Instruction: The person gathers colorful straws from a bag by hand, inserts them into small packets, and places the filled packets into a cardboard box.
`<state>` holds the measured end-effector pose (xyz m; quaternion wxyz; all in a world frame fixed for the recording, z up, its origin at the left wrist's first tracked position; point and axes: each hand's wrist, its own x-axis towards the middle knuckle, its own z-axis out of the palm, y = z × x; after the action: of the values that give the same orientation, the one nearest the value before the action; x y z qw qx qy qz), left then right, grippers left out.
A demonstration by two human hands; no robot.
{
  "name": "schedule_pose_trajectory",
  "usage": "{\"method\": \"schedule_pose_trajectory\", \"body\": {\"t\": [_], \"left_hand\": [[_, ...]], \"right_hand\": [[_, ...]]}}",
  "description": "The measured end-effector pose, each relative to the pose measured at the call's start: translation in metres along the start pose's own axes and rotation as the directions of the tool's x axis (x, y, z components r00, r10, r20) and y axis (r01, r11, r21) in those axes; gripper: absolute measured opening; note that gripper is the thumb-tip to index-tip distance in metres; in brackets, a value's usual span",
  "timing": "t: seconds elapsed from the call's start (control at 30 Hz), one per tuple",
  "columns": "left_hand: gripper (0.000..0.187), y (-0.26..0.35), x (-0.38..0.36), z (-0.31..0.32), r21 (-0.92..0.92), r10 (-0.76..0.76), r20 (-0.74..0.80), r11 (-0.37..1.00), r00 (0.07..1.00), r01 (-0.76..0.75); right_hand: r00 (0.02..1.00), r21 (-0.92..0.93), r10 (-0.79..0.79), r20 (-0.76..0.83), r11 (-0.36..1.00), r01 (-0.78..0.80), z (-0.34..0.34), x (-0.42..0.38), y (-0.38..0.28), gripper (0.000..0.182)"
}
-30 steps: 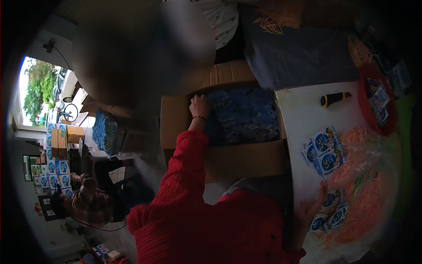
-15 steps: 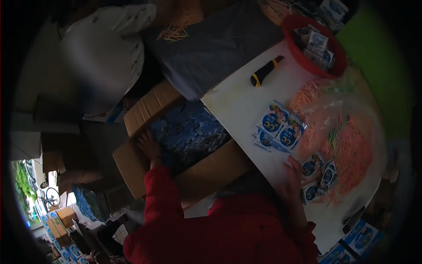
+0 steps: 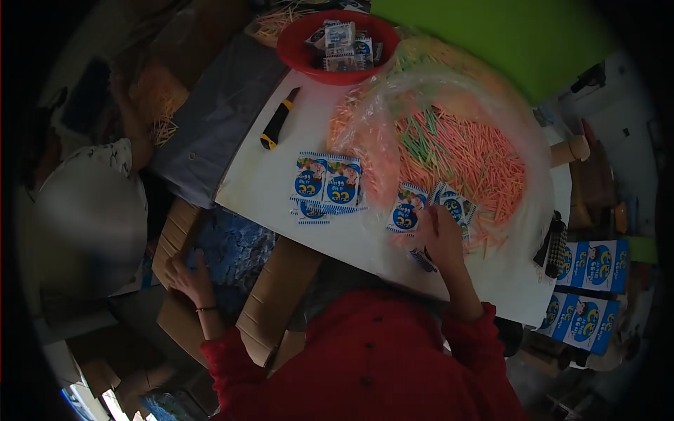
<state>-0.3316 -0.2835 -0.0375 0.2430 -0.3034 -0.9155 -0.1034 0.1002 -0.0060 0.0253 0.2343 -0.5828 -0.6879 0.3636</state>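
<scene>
My left hand (image 3: 189, 282) is at the open cardboard box (image 3: 279, 295), over its left flap, with the fingers spread and nothing in them. Inside the box lies a mass of blue printed packets (image 3: 235, 245), partly in shadow. My right hand (image 3: 442, 237) is at the front of the white table, its fingers bent down around a small blue-and-white packet (image 3: 421, 259) that is partly hidden and blurred. Beside it lie another packet (image 3: 406, 208) and more packets (image 3: 453, 203), against a clear plastic bag (image 3: 382, 105) of pink, orange and green thin sticks (image 3: 463, 158).
Joined packets (image 3: 326, 181) lie on the white table (image 3: 253, 189). Behind them are a yellow-black box cutter (image 3: 279, 121) and a red bowl (image 3: 298, 59) holding packets. Another person (image 3: 91, 210) sits at the left by a grey cloth (image 3: 210, 119). Printed boxes (image 3: 586, 319) stand at the right.
The view has swung to the right. My right hand has moved onto the packets and its fingers have closed around one. My left hand has lifted from inside the box to its flap.
</scene>
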Motion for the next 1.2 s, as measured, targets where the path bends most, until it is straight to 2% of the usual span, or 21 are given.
{"method": "schedule_pose_trajectory", "body": {"t": [0.03, 0.1, 0.17, 0.23, 0.3, 0.4, 0.43, 0.53, 0.6, 0.63, 0.7, 0.73, 0.8, 0.87, 0.9, 0.97, 1.0, 1.03, 1.1, 1.17, 1.2], "left_hand": [[0.046, 0.031, 0.006, -0.001, -0.212, 0.034, 0.005, 0.977, 0.999, -0.032], [0.046, 0.100, 0.018, -0.003, -0.535, 0.152, -0.045, 0.831, 0.987, -0.152], [0.050, 0.165, 0.024, 0.004, -0.689, 0.266, 0.015, 0.701, 0.964, -0.183], [0.061, 0.220, 0.022, 0.020, -0.618, 0.294, 0.155, 0.774, 0.943, -0.139], [0.065, 0.263, 0.022, 0.010, -0.572, 0.265, 0.254, 0.817, 0.930, -0.077], [0.075, 0.290, 0.021, -0.007, -0.519, 0.261, 0.375, 0.854, 0.889, -0.032], [0.077, 0.291, 0.017, -0.004, -0.566, 0.276, 0.421, 0.824, 0.864, 0.013], [0.078, 0.289, 0.019, -0.005, -0.666, 0.330, 0.539, 0.730, 0.775, 0.153], [0.077, 0.286, 0.019, -0.009, -0.706, 0.365, 0.601, 0.660, 0.710, 0.258], [0.075, 0.288, 0.017, -0.012, -0.693, 0.366, 0.615, 0.674, 0.698, 0.256], [0.074, 0.286, 0.011, -0.013, -0.681, 0.368, 0.624, 0.689, 0.689, 0.249], [0.071, 0.285, 0.007, -0.011, -0.751, 0.378, 0.549, 0.615, 0.745, 0.241], [0.068, 0.282, 0.002, -0.007, -0.819, 0.387, 0.458, 0.534, 0.800, 0.211], [0.071, 0.276, 0.001, -0.006, -0.842, 0.453, 0.540, 0.281, 0.710, 0.461], [0.071, 0.272, 0.004, -0.008, -0.846, 0.446, 0.534, 0.281, 0.718, 0.454], [0.069, 0.257, 0.004, -0.012, -0.716, 0.629, 0.556, 0.030, 0.543, 0.698], [0.069, 0.251, -0.003, -0.012, -0.716, 0.623, 0.559, 0.030, 0.547, 0.698], [0.071, 0.246, -0.010, -0.010, -0.696, 0.643, 0.493, -0.113, 0.586, 0.710], [0.072, 0.242, -0.016, -0.015, -0.658, 0.654, 0.425, -0.252, 0.626, 0.710], [0.077, 0.246, -0.013, -0.041, -0.616, 0.661, 0.159, -0.514, 0.734, 0.597], [0.077, 0.247, -0.011, -0.047, -0.615, 0.655, 0.166, -0.516, 0.738, 0.596]], "right_hand": [[1.000, 0.007, -0.014, 0.005, 1.000, 0.014, -0.001, 0.004, 0.004, 0.031], [0.999, -0.414, -0.052, 0.003, 0.909, 0.048, 0.003, 0.011, 0.010, 0.037], [0.997, -0.462, -0.072, 0.009, 0.884, 0.068, 0.011, 0.016, 0.007, 0.038], [0.996, -0.512, -0.091, 0.003, 0.856, 0.079, 0.016, 0.018, 0.007, 0.039], [0.985, -0.210, -0.152, -0.079, 0.969, 0.133, 0.019, 0.016, 0.014, 0.037], [0.926, -0.220, -0.310, -0.216, 0.939, 0.263, 0.017, 0.013, 0.018, 0.028], [0.925, -0.216, -0.309, -0.221, 0.941, 0.262, 0.013, 0.011, 0.017, 0.028], [0.976, 0.177, -0.112, -0.188, 0.973, 0.146, 0.013, 0.002, 0.019, 0.020], [0.943, 0.611, -0.170, -0.286, 0.726, 0.316, 0.030, 0.005, 0.032, 0.017], [0.943, 0.614, -0.174, -0.283, 0.723, 0.317, 0.032, 0.002, 0.009, 0.017], [0.999, 0.940, -0.038, -0.028, 0.340, 0.039, 0.045, -0.008, -0.038, 0.024], [0.999, 0.942, -0.038, -0.035, 0.333, 0.046, 0.062, -0.006, -0.034, 0.024], [0.952, 0.480, -0.307, -0.004, 0.835, 0.271, 0.105, 0.007, -0.012, 0.044], [0.922, 0.471, -0.368, -0.119, 0.797, 0.379, 0.122, 0.011, -0.011, 0.050], [0.877, 0.447, -0.426, -0.223, 0.755, 0.480, 0.126, 0.013, -0.016, 0.056], [0.850, 0.372, -0.456, -0.266, 0.765, 0.526, 0.126, 0.011, -0.017, 0.061], [0.820, 0.284, -0.480, -0.310, 0.777, 0.562, 0.122, 0.011, -0.016, 0.067], [0.819, 0.285, -0.483, -0.310, 0.774, 0.565, 0.117, 0.013, -0.015, 0.067], [0.736, 0.213, -0.675, -0.045, 0.713, 0.667, 0.107, 0.016, -0.014, 0.065], [0.712, 0.220, -0.698, -0.073, 0.685, 0.694, 0.096, 0.010, -0.033, 0.069], [0.690, 0.227, -0.717, -0.101, 0.658, 0.718, 0.094, 0.008, -0.039, 0.072]]}}
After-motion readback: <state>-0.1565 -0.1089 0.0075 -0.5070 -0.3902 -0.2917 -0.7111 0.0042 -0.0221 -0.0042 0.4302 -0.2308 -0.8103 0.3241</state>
